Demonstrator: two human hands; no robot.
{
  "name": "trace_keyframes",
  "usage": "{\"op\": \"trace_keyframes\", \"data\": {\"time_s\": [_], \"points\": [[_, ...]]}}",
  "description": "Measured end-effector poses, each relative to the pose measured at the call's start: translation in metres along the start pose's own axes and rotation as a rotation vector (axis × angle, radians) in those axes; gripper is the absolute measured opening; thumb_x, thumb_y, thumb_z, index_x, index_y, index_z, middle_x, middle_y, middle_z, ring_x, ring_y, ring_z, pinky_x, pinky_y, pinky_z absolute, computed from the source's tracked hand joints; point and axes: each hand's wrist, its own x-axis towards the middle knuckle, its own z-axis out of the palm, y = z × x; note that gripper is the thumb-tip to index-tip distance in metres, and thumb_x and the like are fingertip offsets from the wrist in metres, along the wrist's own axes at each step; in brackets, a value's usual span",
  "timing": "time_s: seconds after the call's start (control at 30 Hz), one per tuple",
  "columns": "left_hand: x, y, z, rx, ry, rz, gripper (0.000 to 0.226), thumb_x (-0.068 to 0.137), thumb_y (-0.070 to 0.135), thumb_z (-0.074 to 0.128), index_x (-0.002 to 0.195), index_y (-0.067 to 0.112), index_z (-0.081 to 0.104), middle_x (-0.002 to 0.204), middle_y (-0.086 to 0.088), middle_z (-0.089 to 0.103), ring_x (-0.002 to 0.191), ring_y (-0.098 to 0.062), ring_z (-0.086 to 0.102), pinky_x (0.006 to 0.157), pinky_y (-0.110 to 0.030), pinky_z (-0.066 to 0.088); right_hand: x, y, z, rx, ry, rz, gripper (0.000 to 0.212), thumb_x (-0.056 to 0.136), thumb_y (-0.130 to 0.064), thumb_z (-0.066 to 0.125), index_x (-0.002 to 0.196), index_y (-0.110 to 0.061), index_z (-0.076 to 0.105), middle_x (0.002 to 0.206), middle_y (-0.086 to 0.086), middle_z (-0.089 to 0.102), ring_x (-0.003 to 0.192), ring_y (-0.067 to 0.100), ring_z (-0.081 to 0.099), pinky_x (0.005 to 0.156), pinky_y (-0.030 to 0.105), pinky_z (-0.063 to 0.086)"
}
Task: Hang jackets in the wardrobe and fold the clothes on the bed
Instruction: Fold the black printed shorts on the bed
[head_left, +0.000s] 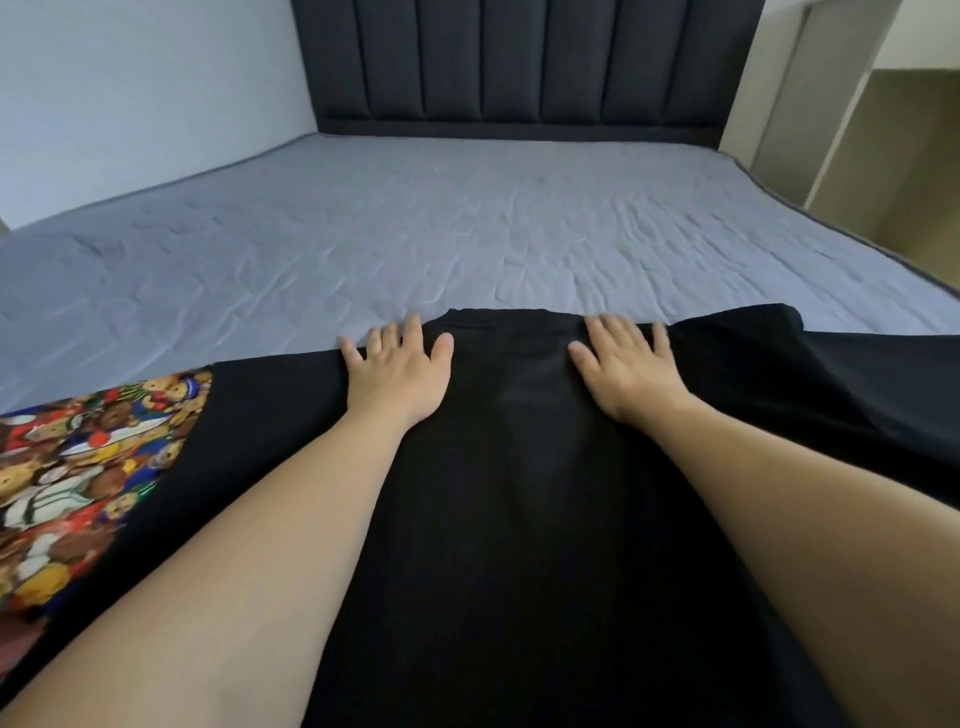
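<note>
A black garment (524, 493) lies spread flat across the near part of the bed (415, 223), its far edge toward the headboard. My left hand (397, 371) presses flat on its far left part, fingers straight and spread, fingertips at the cloth's edge. My right hand (626, 366) lies flat on the far right part in the same way. Between the hands a narrow raised strip of the black cloth reaches a little farther up the bed. A colourful cloth printed with teddy bears (78, 467) lies at the left, partly under the black garment.
Wrinkled grey-blue sheet covers the bed beyond the garment. A dark padded headboard (519, 62) stands at the far end. A white wall runs along the left. Beige wardrobe panels and shelving (883, 145) stand at the right of the bed.
</note>
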Motion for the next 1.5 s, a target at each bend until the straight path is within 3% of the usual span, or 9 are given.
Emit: {"op": "trace_keyframes", "data": {"time_s": [0.17, 0.43, 0.6, 0.7, 0.8, 0.97, 1.07, 1.17, 1.5], "points": [[0.025, -0.002, 0.002, -0.078, 0.258, 0.121, 0.038, 0.092, 0.031, 0.040, 0.121, 0.013, 0.057, 0.120, -0.006, 0.059, 0.114, -0.029, 0.049, 0.100, -0.042, 0.033, 0.036, 0.014, 0.000, -0.004, 0.207, 0.028, 0.040, 0.092, -0.031, 0.035, 0.123, -0.014, 0.055, 0.126, 0.006, 0.054, 0.123, 0.027, 0.045, 0.117, 0.044, 0.013], [-0.037, -0.007, -0.046, -0.161, 0.343, 0.271, 0.024, 0.078, 0.010, 0.060, 0.088, 0.016, 0.040, 0.064, -0.002, 0.053, 0.061, -0.031, 0.052, 0.056, -0.033, 0.033, -0.028, 0.012, -0.035, -0.017, 0.528, -0.251, 0.008, 0.066, -0.004, 0.052, 0.073, -0.007, 0.054, 0.086, 0.014, 0.053, 0.075, 0.035, 0.052, 0.070, 0.033, 0.029], [-0.120, -0.023, -0.075, 0.072, 0.384, 0.581, 0.038, 0.054, 0.003, 0.071, 0.086, 0.012, 0.053, 0.095, -0.008, 0.070, 0.090, -0.033, 0.067, 0.087, -0.045, 0.051, -0.102, 0.035, -0.086, -0.117, 0.507, -0.546, 0.011, 0.067, 0.000, 0.050, 0.076, -0.005, 0.054, 0.082, 0.014, 0.049, 0.067, 0.032, 0.048, 0.063, 0.035, 0.036], [-0.166, -0.039, -0.066, 0.120, 0.001, 0.543, 0.034, 0.075, 0.004, 0.058, 0.102, 0.021, 0.046, 0.153, -0.002, 0.040, 0.145, -0.021, 0.032, 0.118, -0.056, 0.019, -0.152, 0.043, -0.086, -0.217, 0.137, -0.683, 0.010, 0.074, -0.006, 0.048, 0.079, -0.014, 0.049, 0.081, 0.006, 0.046, 0.065, 0.030, 0.049, 0.061, 0.038, 0.045], [-0.179, -0.041, -0.074, -0.082, -0.254, 0.453, 0.023, 0.081, 0.007, 0.048, 0.089, 0.027, 0.039, 0.153, 0.010, 0.037, 0.143, -0.014, 0.030, 0.117, -0.043, 0.023, -0.170, 0.042, -0.102, -0.034, -0.223, -0.399, 0.018, 0.076, -0.028, 0.051, 0.080, -0.031, 0.034, 0.084, -0.008, 0.042, 0.077, 0.024, 0.053, 0.070, 0.036, 0.044], [-0.144, 0.014, -0.108, -0.562, -0.149, 0.377, 0.019, 0.093, 0.016, 0.045, 0.089, 0.031, 0.056, 0.117, 0.015, 0.065, 0.107, -0.013, 0.060, 0.094, -0.036, 0.048, -0.121, 0.008, -0.122, 0.151, 0.026, -0.218, 0.033, 0.095, -0.042, 0.035, 0.118, -0.024, 0.047, 0.120, -0.001, 0.053, 0.111, 0.024, 0.051, 0.097, 0.040, 0.037], [-0.125, 0.040, -0.076, -0.363, -0.188, 0.253, 0.042, 0.102, 0.033, 0.032, 0.143, 0.031, 0.036, 0.152, 0.002, 0.039, 0.142, -0.019, 0.032, 0.119, -0.049, 0.016, -0.108, 0.022, -0.084, -0.111, -0.153, 0.003, 0.051, 0.099, -0.054, 0.018, 0.147, -0.038, 0.023, 0.155, -0.003, 0.024, 0.145, 0.021, 0.019, 0.113, 0.063, 0.002], [-0.139, 0.036, -0.020, -0.002, -0.203, 0.254, 0.061, 0.100, 0.055, 0.011, 0.156, 0.033, 0.000, 0.164, 0.008, -0.004, 0.150, -0.014, -0.011, 0.116, -0.053, -0.018, -0.122, 0.054, -0.040, -0.130, -0.161, 0.137, 0.057, 0.094, -0.065, 0.008, 0.149, -0.049, 0.008, 0.162, -0.007, 0.006, 0.149, 0.013, -0.001, 0.111, 0.065, -0.012], [-0.144, -0.010, -0.034, 0.003, -0.249, 0.052, 0.064, 0.093, 0.065, -0.003, 0.154, 0.043, -0.003, 0.164, 0.005, -0.011, 0.148, -0.018, -0.020, 0.114, -0.054, -0.022, -0.131, 0.073, -0.054, -0.106, -0.185, 0.488, 0.076, 0.083, -0.080, 0.000, 0.150, -0.046, -0.004, 0.160, 0.000, -0.025, 0.144, 0.032, -0.028, 0.100, 0.074, -0.020]]}}
